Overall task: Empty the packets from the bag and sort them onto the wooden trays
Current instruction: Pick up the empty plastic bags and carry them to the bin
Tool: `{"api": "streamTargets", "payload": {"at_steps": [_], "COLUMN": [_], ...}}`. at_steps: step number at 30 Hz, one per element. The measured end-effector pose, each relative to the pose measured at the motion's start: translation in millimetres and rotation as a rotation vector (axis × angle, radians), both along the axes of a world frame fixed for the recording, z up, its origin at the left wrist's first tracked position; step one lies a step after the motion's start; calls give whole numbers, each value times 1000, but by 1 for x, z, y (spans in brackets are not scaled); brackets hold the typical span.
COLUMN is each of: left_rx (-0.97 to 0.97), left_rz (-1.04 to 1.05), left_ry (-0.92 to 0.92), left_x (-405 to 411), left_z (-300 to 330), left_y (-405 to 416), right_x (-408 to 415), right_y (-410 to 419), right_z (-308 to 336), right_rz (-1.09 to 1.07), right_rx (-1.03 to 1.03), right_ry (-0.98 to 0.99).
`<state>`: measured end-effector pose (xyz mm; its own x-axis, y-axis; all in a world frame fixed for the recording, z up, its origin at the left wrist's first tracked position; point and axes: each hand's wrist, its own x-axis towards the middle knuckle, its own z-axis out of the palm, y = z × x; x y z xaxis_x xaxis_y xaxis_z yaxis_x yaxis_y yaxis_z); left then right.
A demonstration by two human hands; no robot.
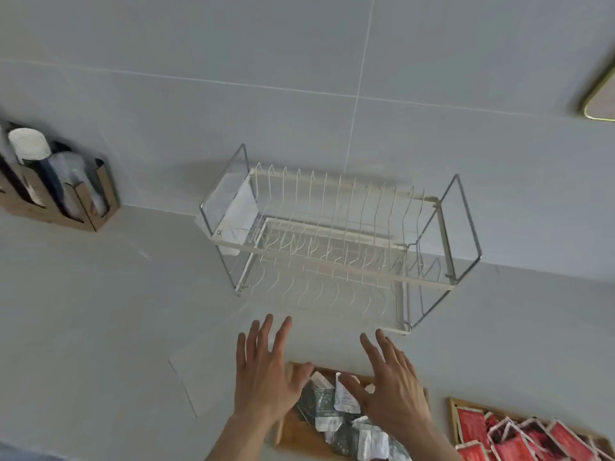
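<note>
My left hand [266,371] and my right hand [391,384] hover with fingers spread above a wooden tray [296,434] at the bottom centre. Neither hand holds anything. The tray carries several grey and white packets [332,414], partly hidden by my hands. A second wooden tray [453,424] at the bottom right holds several red packets [519,440]. A clear, flat plastic bag [206,371] lies on the counter just left of my left hand; its outline is faint.
A white wire dish rack [332,241] stands on the grey counter against the tiled wall, beyond my hands. A cardboard organiser [56,194] with bottles sits at the far left. A framed edge [599,98] shows at the upper right.
</note>
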<state>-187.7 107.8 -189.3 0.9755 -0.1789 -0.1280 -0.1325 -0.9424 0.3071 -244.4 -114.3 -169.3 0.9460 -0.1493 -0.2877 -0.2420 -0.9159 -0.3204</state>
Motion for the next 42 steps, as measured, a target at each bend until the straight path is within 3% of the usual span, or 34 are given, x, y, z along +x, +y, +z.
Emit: {"api": "streamTargets", "payload": {"at_steps": [6, 13, 19, 28, 31, 35, 38, 42], "left_rx": [-49, -120, -32, -425, -673, -892, -1023, -1116], "left_rz": [131, 182, 210, 464, 553, 479, 449, 401], "left_ry": [52, 140, 257, 455, 490, 504, 520, 556], "left_x": [29, 59, 69, 56, 59, 63, 63, 58], "left_z": [-8, -17, -24, -19, -10, 12, 30, 49], "left_y": [87, 131, 137, 139, 134, 118, 99, 69], "right_x": [39, 57, 67, 69, 72, 67, 58, 40], "right_y": [87, 159, 193, 201, 190, 163, 141, 107], "right_z": [-8, -14, -23, -19, -9, 7, 25, 37], "right_rz": [52, 42, -237, -514, -613, -676, -610, -687], "right_rx": [82, 180, 433, 661, 770, 950, 923, 995], "right_ry": [55, 36, 199, 157, 115, 142, 131, 47]}}
